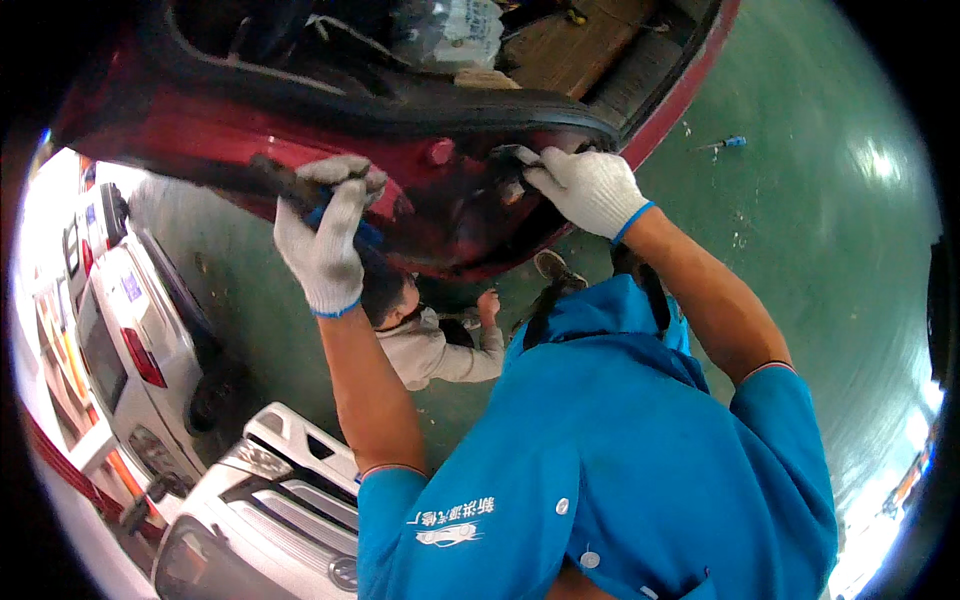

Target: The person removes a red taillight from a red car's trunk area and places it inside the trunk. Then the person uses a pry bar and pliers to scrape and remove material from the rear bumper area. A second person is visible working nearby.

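My left grip (325, 235) is closed around a dark tool (272, 172), whose end juts past my fingers against the red car (225, 128). My right grip (590, 185) is at the car's dark-trimmed edge, beside a small grey piece (516, 153); I cannot tell whether my fingers are pinching it. A red knob (439, 151) sits between my two grips. Right of my right grip, a blue-handled screwdriver (735, 141) lies on the green floor (820, 230).

Fisheye view from head height; steeply downward; near the red bodywork (405, 168)
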